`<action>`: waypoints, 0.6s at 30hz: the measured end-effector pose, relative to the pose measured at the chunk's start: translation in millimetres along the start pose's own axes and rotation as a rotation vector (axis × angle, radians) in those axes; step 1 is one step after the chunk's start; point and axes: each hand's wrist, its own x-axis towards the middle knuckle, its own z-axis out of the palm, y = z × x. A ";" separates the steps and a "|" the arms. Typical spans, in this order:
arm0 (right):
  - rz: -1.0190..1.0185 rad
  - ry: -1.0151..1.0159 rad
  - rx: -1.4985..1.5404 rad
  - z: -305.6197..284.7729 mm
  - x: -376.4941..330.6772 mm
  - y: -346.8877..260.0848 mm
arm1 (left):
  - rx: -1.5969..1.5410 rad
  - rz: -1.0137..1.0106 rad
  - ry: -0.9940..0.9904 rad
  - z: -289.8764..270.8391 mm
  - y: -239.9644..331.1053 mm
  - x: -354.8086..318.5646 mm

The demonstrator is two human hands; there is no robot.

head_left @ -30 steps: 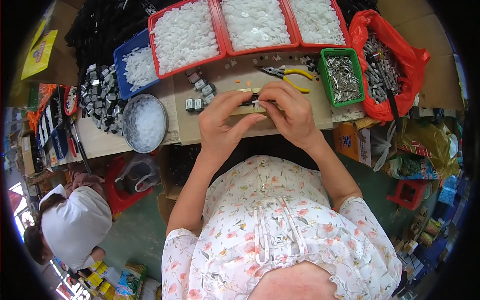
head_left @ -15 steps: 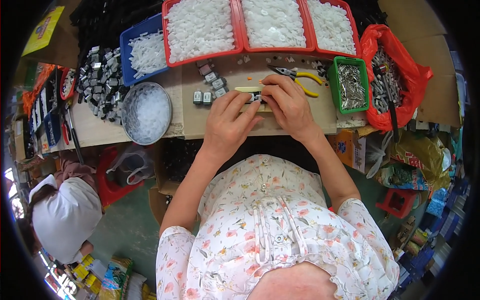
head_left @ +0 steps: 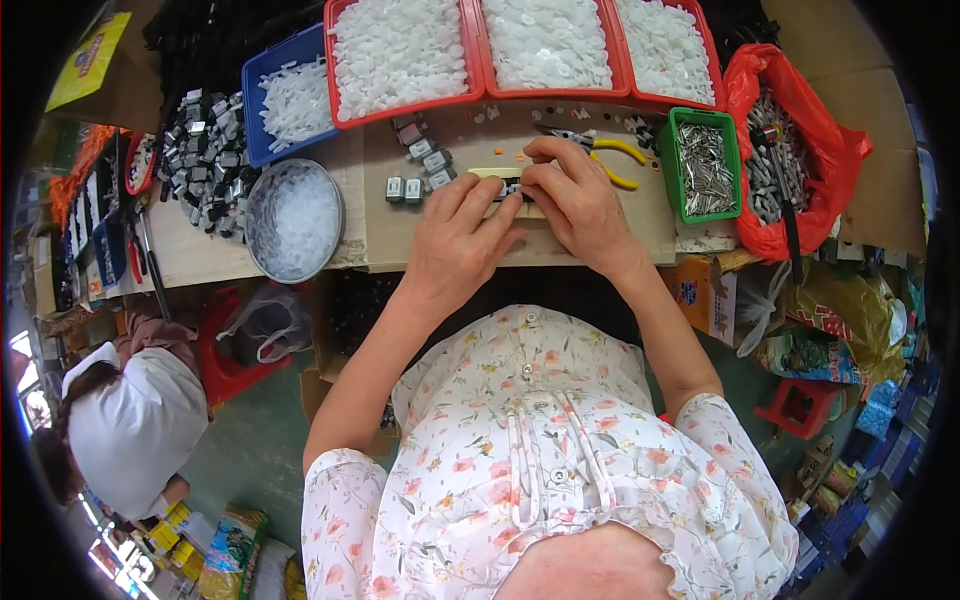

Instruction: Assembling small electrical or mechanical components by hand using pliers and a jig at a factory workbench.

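Note:
My left hand (head_left: 455, 240) and my right hand (head_left: 575, 195) meet over the cardboard-topped bench (head_left: 610, 240), fingertips pinched together on a small black-and-metal part (head_left: 511, 188) that rests on a pale yellow strip (head_left: 490, 174). Both hands press on that part; what lies under the fingers is hidden. A short row of small grey square parts (head_left: 420, 165) lies just left of the hands. Yellow-handled pliers (head_left: 600, 148) lie just beyond my right hand.
Three red trays of white plastic pieces (head_left: 400, 55) line the far edge, with a blue tray (head_left: 290, 95), a round metal bowl (head_left: 295, 220) and a heap of black-and-silver parts (head_left: 205, 165) at left. A green bin of metal pins (head_left: 703, 165) and red bag (head_left: 800, 150) stand right. Another person (head_left: 125, 420) sits lower left.
Both hands have stayed together on the small part; the view has shifted slightly, so the bench sits lower and farther right in the picture.

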 end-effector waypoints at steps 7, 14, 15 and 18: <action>0.050 0.044 0.036 -23.6 -2.8 1.6 | 0.098 0.018 -0.050 -6.2 4.0 10.1; 0.215 0.247 -0.318 -102.3 -27.6 36.2 | -0.014 -0.023 -0.107 -17.6 0.2 23.6; 0.308 0.221 -0.390 -111.6 -33.8 42.2 | -0.059 -0.030 -0.139 -19.1 -2.0 28.7; 0.409 0.154 -0.487 -122.7 -50.5 62.7 | -0.111 -0.011 -0.002 -18.2 -13.5 48.2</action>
